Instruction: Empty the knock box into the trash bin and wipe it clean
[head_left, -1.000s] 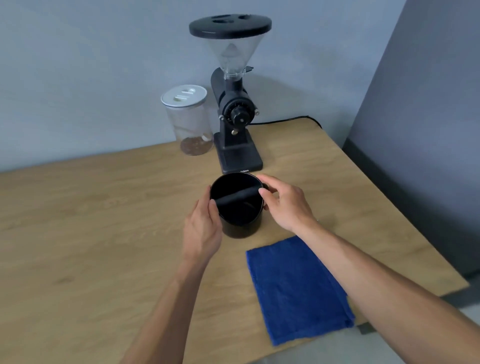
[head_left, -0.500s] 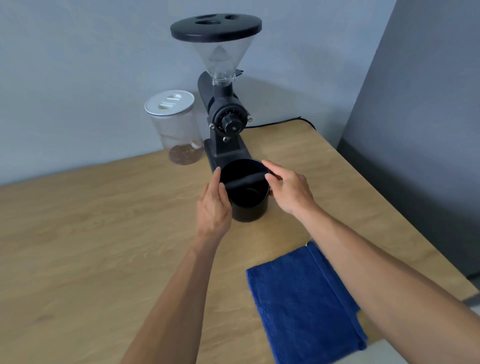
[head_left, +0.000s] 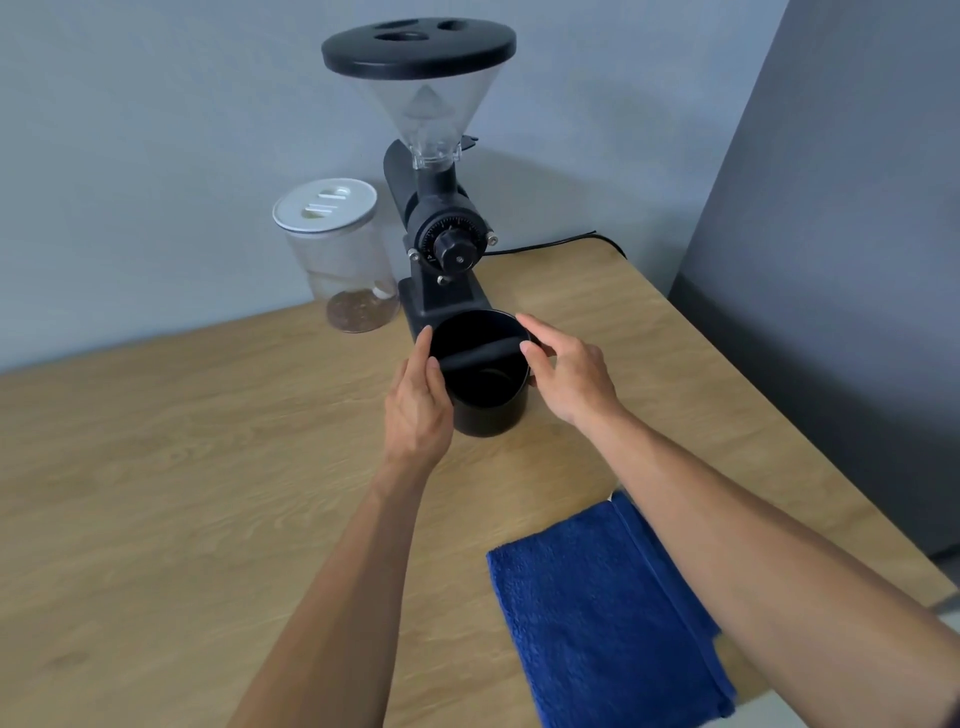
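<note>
The black knock box (head_left: 485, 410) stands upright on the wooden table (head_left: 208, 467), right against the base of the coffee grinder. A black bar crosses its open top, and the inside looks dark. My left hand (head_left: 418, 405) presses against its left wall with the thumb at the rim. My right hand (head_left: 569, 371) has its fingertips on the right rim, so the box sits clasped between both hands. A folded blue cloth (head_left: 602, 618) lies near the table's front right edge, partly under my right forearm. No trash bin is in view.
A black coffee grinder (head_left: 441, 244) with a clear hopper stands behind the box, its cable running right. A clear jar (head_left: 340, 254) with a white lid stands to its left. A dark grey panel (head_left: 857, 260) rises past the table's right edge.
The knock box has moved away from the blue cloth and up against the grinder's base, with both hands on it. Since half a second ago it has hardly shifted.
</note>
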